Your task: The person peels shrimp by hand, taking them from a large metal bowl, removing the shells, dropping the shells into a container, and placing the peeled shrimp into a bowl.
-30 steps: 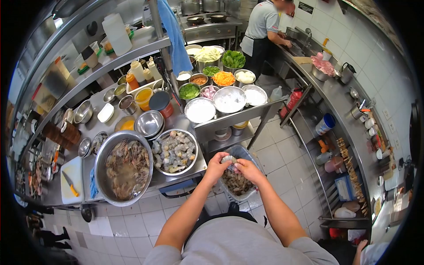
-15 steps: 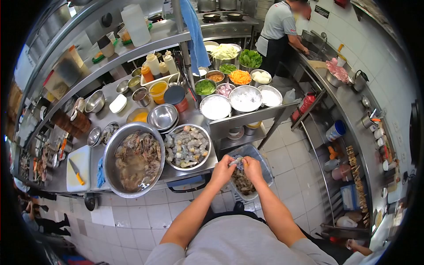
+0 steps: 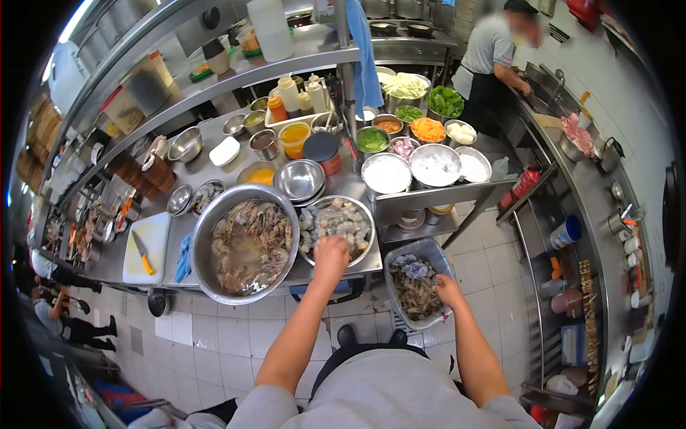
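Head: right hand [image 3: 448,292] at bin rim [image 3: 437,254]

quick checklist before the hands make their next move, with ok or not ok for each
1. Left hand at the shrimp bowl: ok, over its near side.
2. Left hand free of shrimp: cannot tell, its fingers are blurred.
3. Right hand near the bin: ok, at the right rim.
4. Knife clear of both hands: ok, lying on the board.
5. Big bowl well back from the counter edge: not ok, its near rim seems to reach past it.
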